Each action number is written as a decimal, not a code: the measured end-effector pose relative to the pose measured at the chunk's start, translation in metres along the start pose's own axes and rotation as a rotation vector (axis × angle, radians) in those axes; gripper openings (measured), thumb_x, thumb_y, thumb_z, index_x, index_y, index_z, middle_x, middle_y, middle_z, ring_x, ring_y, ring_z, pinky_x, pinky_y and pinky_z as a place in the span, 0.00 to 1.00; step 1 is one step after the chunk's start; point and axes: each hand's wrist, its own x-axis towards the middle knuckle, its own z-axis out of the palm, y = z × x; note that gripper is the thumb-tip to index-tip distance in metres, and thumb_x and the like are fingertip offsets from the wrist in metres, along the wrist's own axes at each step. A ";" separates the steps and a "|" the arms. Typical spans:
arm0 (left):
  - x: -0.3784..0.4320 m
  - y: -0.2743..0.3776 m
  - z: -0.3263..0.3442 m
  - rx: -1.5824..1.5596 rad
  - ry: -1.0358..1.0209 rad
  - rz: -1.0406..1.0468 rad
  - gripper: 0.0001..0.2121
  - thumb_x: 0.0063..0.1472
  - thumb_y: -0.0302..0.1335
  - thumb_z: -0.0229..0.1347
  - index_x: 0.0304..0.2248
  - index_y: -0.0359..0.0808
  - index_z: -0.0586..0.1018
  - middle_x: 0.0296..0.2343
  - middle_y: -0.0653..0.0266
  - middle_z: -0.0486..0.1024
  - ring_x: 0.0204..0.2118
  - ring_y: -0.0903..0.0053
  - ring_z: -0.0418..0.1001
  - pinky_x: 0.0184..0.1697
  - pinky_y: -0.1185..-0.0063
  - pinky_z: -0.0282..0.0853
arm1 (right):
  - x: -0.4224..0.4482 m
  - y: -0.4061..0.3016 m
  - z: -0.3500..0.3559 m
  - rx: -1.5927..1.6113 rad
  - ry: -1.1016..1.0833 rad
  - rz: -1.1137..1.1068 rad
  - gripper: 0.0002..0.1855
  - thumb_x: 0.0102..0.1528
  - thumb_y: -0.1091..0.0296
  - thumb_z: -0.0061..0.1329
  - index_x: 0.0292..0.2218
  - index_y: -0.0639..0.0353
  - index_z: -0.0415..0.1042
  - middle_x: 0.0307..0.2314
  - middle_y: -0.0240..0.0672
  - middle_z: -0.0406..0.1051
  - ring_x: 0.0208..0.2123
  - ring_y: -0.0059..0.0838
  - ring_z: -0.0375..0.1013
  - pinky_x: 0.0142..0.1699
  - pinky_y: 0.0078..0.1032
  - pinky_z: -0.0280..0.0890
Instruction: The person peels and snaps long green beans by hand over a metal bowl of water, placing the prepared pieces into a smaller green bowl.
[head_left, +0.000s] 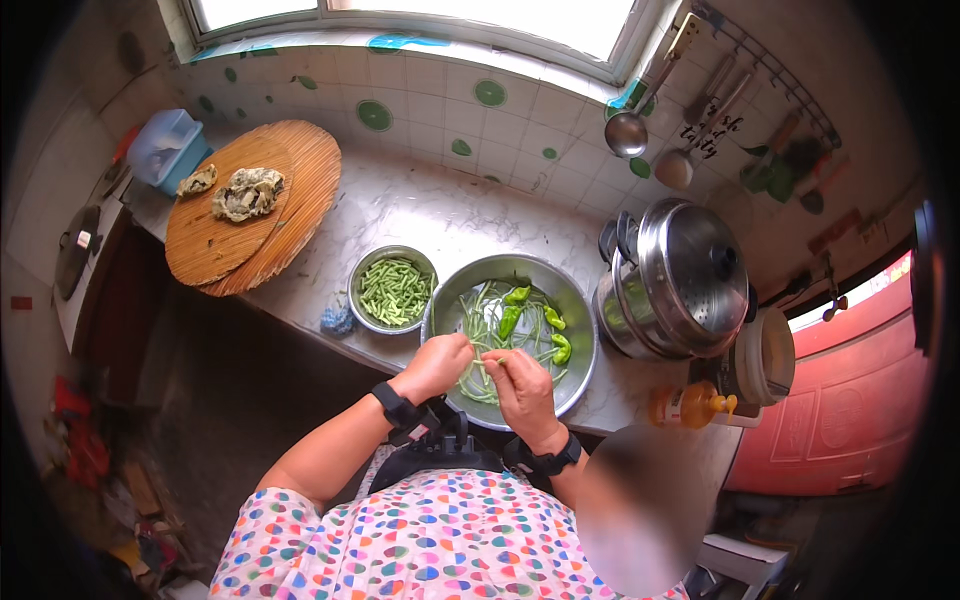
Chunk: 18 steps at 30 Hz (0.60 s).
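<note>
My left hand (439, 364) and my right hand (526, 391) are close together over the near side of a wide metal basin (583, 352). Between their pinched fingertips is a thin green bean pod (478, 361); the fingers hide part of it. Long green beans (480, 386) lie loosely in the basin, along with several bright green peppers (510, 321). Touching or almost touching the basin's left side stands a smaller metal bowl (355, 304). Short cut pieces of green bean (396, 291) fill much of that bowl.
A steamer pot (637, 315) with its lid (705, 277) stands right of the basin, near an orange pump bottle (686, 405). Round slatted boards (247, 247) overhang the marble-patterned counter (405, 195) at left. A blue scrubber (337, 320) lies by the bowl. Ladles (626, 135) hang at back right.
</note>
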 end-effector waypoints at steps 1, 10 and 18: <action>0.000 0.000 -0.001 -0.257 -0.047 -0.156 0.10 0.60 0.30 0.46 0.29 0.32 0.74 0.20 0.67 0.72 0.21 0.81 0.69 0.25 0.82 0.66 | -0.001 -0.004 0.000 0.143 0.055 0.099 0.08 0.56 0.70 0.45 0.32 0.66 0.71 0.21 0.30 0.69 0.23 0.17 0.66 0.27 0.17 0.61; -0.007 0.026 -0.022 -0.729 -0.422 -0.216 0.10 0.58 0.34 0.51 0.34 0.36 0.75 0.25 0.72 0.72 0.26 0.88 0.68 0.27 0.87 0.65 | 0.000 0.021 -0.011 0.725 -0.074 0.568 0.09 0.58 0.68 0.43 0.34 0.63 0.72 0.22 0.26 0.69 0.21 0.09 0.61 0.27 0.10 0.56; -0.007 0.027 -0.015 -0.418 -0.256 -0.214 0.10 0.55 0.33 0.50 0.27 0.33 0.76 0.19 0.71 0.71 0.20 0.87 0.66 0.22 0.84 0.63 | -0.002 0.019 -0.012 0.496 -0.010 0.454 0.07 0.57 0.70 0.45 0.34 0.64 0.70 0.23 0.28 0.70 0.25 0.14 0.67 0.28 0.15 0.60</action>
